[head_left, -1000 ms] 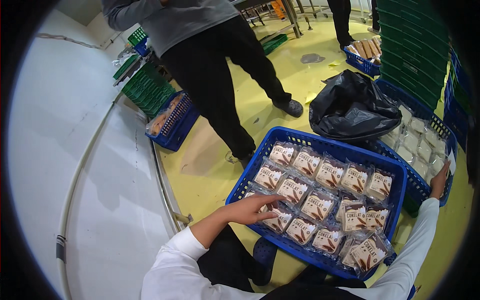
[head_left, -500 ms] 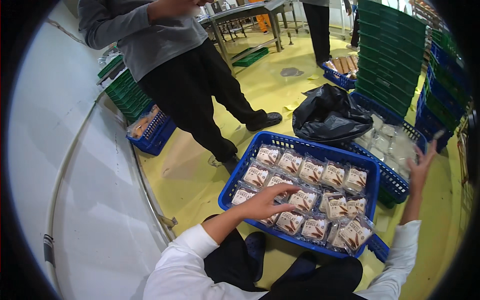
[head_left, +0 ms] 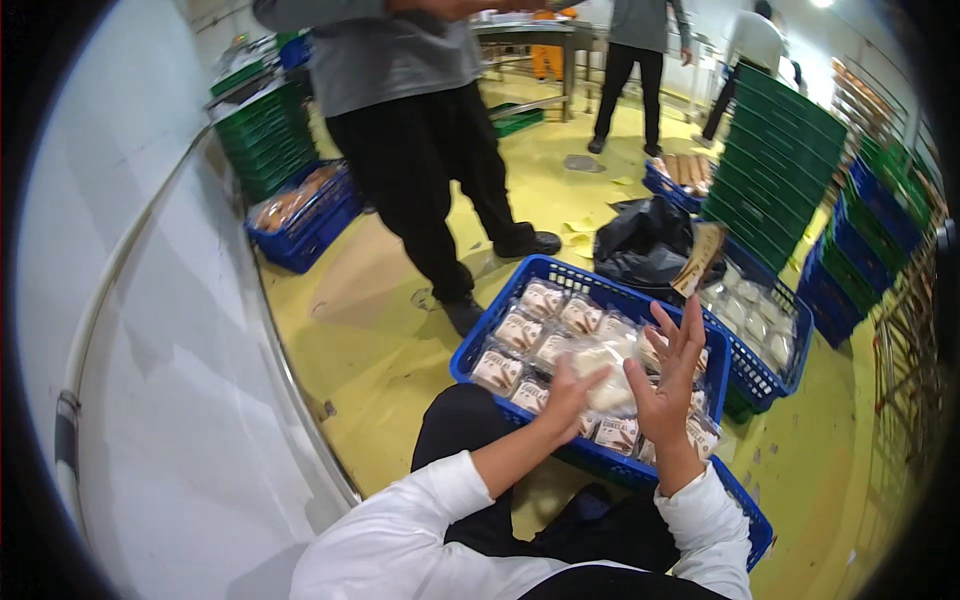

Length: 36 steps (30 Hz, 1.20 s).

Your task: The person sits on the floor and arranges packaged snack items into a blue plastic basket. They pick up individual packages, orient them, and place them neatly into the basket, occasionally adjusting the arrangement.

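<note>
My left hand (head_left: 568, 402) is closed on the near left edge of a clear-wrapped white bread pack (head_left: 606, 372), blurred by motion, with no label visible on it. Beside it, my right hand (head_left: 668, 385) has its fingers raised and apart, its thumb close to the pack. A curved brown and cream label (head_left: 698, 262) sticks up at the right fingertips; how it is held or stuck there cannot be made out. Beneath both hands is a blue crate (head_left: 462, 352) with rows of labelled, wrapped bread packs (head_left: 497, 369).
To the right, another blue crate (head_left: 778, 388) holds unlabelled white packs (head_left: 752, 318). A black plastic bag (head_left: 635, 245) lies behind. Tall green crates (head_left: 765, 165) stand beyond. A person in black trousers (head_left: 415, 180) stands close by at the far left of my crate.
My right hand has come left from the right-hand crate to above the labelled packs. A plain wrapped pack is now at my left hand, which was empty before. The view has shifted.
</note>
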Each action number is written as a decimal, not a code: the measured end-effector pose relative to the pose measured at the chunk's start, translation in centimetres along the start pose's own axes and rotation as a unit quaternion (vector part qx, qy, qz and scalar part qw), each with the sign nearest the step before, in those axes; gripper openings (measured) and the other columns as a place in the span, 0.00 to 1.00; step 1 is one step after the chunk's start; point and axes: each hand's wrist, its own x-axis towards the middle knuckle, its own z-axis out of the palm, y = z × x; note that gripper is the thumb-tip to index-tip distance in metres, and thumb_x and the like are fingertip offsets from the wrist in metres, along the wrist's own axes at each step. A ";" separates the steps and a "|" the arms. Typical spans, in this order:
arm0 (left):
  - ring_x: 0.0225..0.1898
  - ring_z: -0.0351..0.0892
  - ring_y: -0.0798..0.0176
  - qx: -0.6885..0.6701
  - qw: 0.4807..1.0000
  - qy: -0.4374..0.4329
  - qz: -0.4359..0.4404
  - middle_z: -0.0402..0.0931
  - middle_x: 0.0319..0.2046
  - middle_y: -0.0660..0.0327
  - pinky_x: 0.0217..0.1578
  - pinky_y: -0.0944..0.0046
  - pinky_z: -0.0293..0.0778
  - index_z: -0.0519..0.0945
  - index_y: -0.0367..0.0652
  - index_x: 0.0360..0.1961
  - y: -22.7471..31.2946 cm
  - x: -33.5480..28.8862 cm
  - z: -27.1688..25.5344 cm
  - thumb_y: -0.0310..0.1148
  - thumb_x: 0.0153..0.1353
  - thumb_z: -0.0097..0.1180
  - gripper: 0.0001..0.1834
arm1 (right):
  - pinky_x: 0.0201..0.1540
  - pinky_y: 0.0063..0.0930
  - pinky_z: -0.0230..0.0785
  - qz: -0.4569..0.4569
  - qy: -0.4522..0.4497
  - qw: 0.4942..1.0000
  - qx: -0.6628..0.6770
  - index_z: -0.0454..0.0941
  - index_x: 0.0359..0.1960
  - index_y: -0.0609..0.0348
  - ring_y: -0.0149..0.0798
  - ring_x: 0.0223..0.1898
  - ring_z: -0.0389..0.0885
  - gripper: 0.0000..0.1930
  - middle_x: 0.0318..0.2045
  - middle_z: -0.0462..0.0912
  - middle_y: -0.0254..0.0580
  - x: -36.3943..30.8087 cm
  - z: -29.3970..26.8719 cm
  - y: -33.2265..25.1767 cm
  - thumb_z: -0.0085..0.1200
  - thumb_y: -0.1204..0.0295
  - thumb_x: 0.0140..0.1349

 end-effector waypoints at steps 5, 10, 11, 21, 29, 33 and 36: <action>0.59 0.70 0.60 -0.044 0.993 -0.109 -0.010 0.69 0.57 0.56 0.53 0.58 0.75 0.59 0.46 0.62 -1.6 -0.6 -0.6 0.23 0.57 0.64 0.35 | 0.60 0.39 0.62 -0.005 0.070 0.998 -0.002 0.47 0.72 0.63 0.46 0.62 0.68 0.43 0.69 0.57 0.50 -0.4 2.6 1.3 0.54 0.81 0.54; 0.60 0.69 0.60 -0.039 0.992 -0.120 0.004 0.67 0.58 0.54 0.55 0.59 0.74 0.56 0.46 0.64 -0.5 -0.2 -1.6 0.21 0.56 0.65 0.39 | 0.58 0.31 0.62 -0.027 0.206 0.978 0.003 0.57 0.68 0.63 0.39 0.60 0.70 0.36 0.65 0.65 0.45 2.0 -1.3 3.3 0.56 0.83 0.57; 0.60 0.69 0.60 -0.019 0.994 -0.109 0.015 0.66 0.58 0.54 0.56 0.58 0.73 0.56 0.46 0.64 -0.3 -0.3 -1.5 0.22 0.57 0.63 0.38 | 0.58 0.31 0.62 -0.020 0.217 0.976 0.013 0.57 0.68 0.62 0.39 0.60 0.69 0.36 0.65 0.65 0.45 2.5 -1.9 3.0 0.57 0.83 0.57; 0.57 0.71 0.65 0.083 0.983 -0.144 0.080 0.69 0.55 0.54 0.55 0.63 0.71 0.60 0.41 0.62 0.5 0.0 -1.2 0.35 0.70 0.51 0.23 | 0.54 0.34 0.70 0.099 0.057 0.992 0.051 0.45 0.73 0.57 0.44 0.56 0.72 0.47 0.72 0.50 0.49 1.2 -0.2 6.0 0.60 0.80 0.54; 0.59 0.70 0.60 0.047 0.985 -0.165 -0.019 0.67 0.58 0.55 0.57 0.61 0.71 0.55 0.43 0.66 0.8 -1.3 -1.0 0.28 0.60 0.64 0.38 | 0.52 0.27 0.70 0.134 0.124 0.978 0.102 0.48 0.72 0.60 0.38 0.50 0.77 0.43 0.72 0.51 0.51 0.8 -0.7 5.9 0.57 0.85 0.55; 0.59 0.70 0.60 0.006 0.987 -0.152 -0.056 0.66 0.58 0.55 0.55 0.59 0.73 0.55 0.44 0.65 1.1 -1.2 -1.4 0.24 0.58 0.64 0.38 | 0.53 0.26 0.69 0.093 0.192 0.976 0.045 0.57 0.69 0.60 0.35 0.47 0.76 0.38 0.68 0.62 0.51 1.2 -1.8 6.5 0.56 0.86 0.56; 0.58 0.71 0.60 -0.003 0.989 -0.139 -0.053 0.67 0.57 0.56 0.54 0.59 0.73 0.55 0.46 0.64 1.3 -1.0 -1.6 0.21 0.57 0.63 0.38 | 0.55 0.27 0.68 0.072 0.266 0.961 -0.030 0.67 0.62 0.62 0.34 0.48 0.77 0.28 0.58 0.74 0.48 1.7 -4.6 6.2 0.58 0.84 0.58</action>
